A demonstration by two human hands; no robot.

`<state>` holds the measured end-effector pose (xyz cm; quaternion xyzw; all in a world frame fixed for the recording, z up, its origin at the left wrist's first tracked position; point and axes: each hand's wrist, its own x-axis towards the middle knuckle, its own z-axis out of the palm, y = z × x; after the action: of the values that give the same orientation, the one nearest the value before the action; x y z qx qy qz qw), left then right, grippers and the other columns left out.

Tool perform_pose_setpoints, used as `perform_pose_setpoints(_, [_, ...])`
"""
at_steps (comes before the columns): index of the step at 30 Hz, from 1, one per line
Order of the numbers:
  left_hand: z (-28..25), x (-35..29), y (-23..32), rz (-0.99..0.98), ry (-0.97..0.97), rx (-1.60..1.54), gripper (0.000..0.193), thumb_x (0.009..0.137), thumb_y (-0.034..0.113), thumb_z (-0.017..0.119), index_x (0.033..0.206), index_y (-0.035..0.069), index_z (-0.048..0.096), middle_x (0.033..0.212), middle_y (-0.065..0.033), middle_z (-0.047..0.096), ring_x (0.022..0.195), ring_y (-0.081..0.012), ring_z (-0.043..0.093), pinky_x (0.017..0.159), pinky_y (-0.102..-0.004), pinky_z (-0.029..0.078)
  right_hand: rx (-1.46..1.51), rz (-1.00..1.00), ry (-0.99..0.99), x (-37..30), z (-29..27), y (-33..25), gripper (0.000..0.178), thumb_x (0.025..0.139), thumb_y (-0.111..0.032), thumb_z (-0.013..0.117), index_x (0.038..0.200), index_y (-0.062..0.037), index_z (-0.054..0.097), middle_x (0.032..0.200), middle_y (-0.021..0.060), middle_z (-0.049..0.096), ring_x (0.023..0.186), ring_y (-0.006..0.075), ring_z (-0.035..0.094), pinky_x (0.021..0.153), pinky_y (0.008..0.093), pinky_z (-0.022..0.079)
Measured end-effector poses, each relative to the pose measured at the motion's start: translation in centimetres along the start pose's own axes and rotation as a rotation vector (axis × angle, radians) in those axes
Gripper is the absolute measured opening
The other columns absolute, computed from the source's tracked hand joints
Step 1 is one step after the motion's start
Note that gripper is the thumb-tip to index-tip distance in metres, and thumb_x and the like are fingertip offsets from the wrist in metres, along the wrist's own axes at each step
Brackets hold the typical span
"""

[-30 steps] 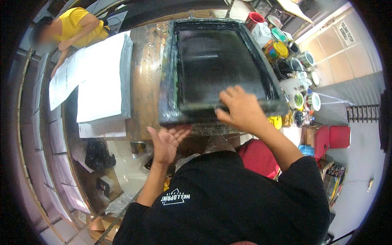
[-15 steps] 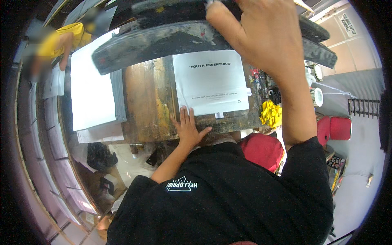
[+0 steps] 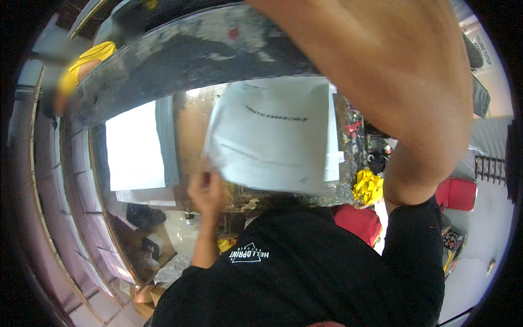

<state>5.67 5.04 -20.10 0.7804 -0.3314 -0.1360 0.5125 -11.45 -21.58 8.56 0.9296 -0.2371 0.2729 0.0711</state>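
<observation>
Pinching the lower left corner of a thin white sheet with dark print (image 3: 272,139) in the fingers of the left hand (image 3: 207,193), a bit blurry. Holding the sheet bent and partly up over a worn brown wooden desk (image 3: 188,128), near a thick stack of plain white paper (image 3: 136,144) on the left. With the bare right arm (image 3: 381,82) up past the top of the view, cannot tell about the right hand's fingers. Above the sheet, showing a dark, paint-smeared bar (image 3: 207,49). To the right, showing a crumpled bright yellow bundle (image 3: 369,187).
</observation>
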Motion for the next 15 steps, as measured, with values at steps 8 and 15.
perform_pose_setpoints(8, [-26.2,13.1,-6.2,-0.129,-0.073,0.235,0.073,0.070,-0.005,0.057,0.143,-0.001,0.052,0.143,-0.0174,0.056,0.116,-0.0223,0.062,0.089,-0.0337,0.056,-0.306,-0.080,0.079,-1.3,0.7,2.0,0.047,0.097,-0.040,0.057,0.122,-0.0020,0.068,0.109,0.0236,0.070,0.105,0.0378,0.065,0.096,0.0430,0.046])
perform_pose_setpoints(15, [-43.8,19.9,-18.6,-0.259,0.530,1.262,0.061,0.080,0.009,0.074,0.138,-0.002,0.058,0.123,-0.0293,0.067,0.115,-0.0412,0.066,0.100,-0.0429,0.052,0.029,0.046,0.126,-2.6,0.7,-3.2,0.049,0.098,-0.042,0.055,0.121,-0.0012,0.067,0.105,0.0252,0.071,0.100,0.0443,0.066,0.089,0.0471,0.050])
